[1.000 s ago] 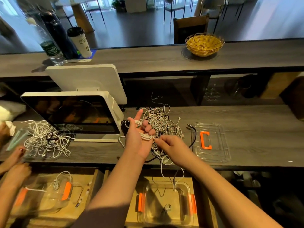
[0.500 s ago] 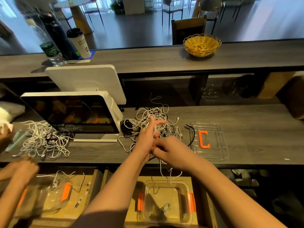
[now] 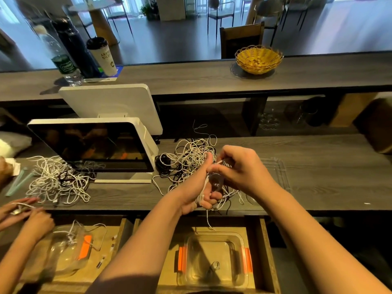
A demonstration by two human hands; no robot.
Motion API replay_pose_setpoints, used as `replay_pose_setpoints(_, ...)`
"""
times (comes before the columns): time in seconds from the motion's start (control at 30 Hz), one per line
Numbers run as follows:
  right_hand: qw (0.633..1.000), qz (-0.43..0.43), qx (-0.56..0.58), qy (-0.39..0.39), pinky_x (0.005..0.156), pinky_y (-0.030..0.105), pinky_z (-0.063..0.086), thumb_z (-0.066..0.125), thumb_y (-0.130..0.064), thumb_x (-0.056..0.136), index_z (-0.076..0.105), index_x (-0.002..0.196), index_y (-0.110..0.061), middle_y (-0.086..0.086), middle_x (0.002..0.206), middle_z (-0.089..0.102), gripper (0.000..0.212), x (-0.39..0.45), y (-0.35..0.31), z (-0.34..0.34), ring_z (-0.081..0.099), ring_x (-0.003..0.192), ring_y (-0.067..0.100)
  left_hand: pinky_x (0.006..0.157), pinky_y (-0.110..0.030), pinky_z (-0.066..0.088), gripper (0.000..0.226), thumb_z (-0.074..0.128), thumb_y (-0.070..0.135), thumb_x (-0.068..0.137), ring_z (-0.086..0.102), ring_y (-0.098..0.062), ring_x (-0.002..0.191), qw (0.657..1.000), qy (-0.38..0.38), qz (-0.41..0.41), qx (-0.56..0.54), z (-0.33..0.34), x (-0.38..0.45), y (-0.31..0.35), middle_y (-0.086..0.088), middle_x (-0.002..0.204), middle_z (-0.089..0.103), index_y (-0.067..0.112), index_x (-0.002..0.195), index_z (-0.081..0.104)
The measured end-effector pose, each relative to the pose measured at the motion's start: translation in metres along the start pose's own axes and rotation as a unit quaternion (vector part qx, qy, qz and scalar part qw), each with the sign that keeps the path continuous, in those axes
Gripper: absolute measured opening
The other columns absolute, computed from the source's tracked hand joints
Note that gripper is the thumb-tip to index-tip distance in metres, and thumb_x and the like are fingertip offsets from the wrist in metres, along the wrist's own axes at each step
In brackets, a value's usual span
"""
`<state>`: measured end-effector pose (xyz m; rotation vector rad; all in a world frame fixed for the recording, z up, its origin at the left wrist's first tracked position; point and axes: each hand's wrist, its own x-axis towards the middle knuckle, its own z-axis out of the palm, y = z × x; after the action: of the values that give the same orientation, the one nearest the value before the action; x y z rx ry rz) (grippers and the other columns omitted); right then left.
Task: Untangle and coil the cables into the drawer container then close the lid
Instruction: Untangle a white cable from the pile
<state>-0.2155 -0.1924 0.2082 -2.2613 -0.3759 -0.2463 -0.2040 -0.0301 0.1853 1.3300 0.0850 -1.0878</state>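
Meanwhile, the left hand grips a white cable wound lengthwise around it — its loose end dangles toward the open container. Fingers curled, the right hand pinches the cable's upper strand

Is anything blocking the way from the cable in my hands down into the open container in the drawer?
Nothing visible does. The container sits open in the drawer directly below both hands, with only one small coil inside. The white cable is wound around the left hand, and the right hand pinches it; its lid lies aside on the counter.
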Motion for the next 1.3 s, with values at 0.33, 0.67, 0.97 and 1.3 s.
replay_pose_setpoints(0.33,0.998,0.026,0.051,-0.028,0.053,0.024,0.036,0.082,-0.037,0.075,0.059,0.078,-0.017,-0.007,0.063,0.053,0.031,-0.006,0.002,-0.002,0.043,0.057,0.005,0.045,-0.012,0.031,0.068,0.06,0.071,0.084,0.034,-0.004,0.053,0.979,-0.148,0.013,0.139,-0.007,-0.011,-0.002,0.003,0.071,0.05,0.011,0.115,0.048)
replay_pose_setpoints(0.67,0.988,0.106,0.108,-0.002,0.063,0.02,0.052,0.069,-0.033,0.089,0.068,0.084,-0.019,-0.003,0.072,0.066,0.015,-0.013,0.008,-0.009,0.063,0.067,0.003,0.075,-0.03,0.058,0.03,0.034,0.043,0.106,0.067,-0.018,0.076,0.984,-0.02,0.113,0.136,0.007,-0.023,-0.002,-0.009,0.089,0.072,0.025,0.121,0.052)
replay_pose_setpoints(0.97,0.989,0.135,0.049,0.029,0.059,0.032,0.049,0.064,-0.034,0.094,0.067,0.09,-0.026,-0.002,0.068,0.064,0.009,-0.024,0.013,0.001,0.055,0.06,0.008,0.087,-0.034,0.06,0.038,0.035,0.045,0.105,0.073,-0.025,0.091,0.974,0.118,0.191,0.033,0.011,-0.017,-0.009,-0.011,0.096,0.077,0.025,0.12,0.064)
replay_pose_setpoints(1.3,0.99,0.127,0.067,-0.011,0.051,0.016,0.033,0.058,-0.039,0.097,0.063,0.078,-0.03,-0.008,0.058,0.054,0.022,-0.037,0.007,0.019,0.046,0.051,0.003,0.097,-0.038,0.053,0.05,0.023,0.046,0.108,0.068,-0.025,0.113,0.922,0.125,0.282,-0.235,0.017,-0.018,-0.004,-0.01,0.117,0.073,0.021,0.125,0.062)
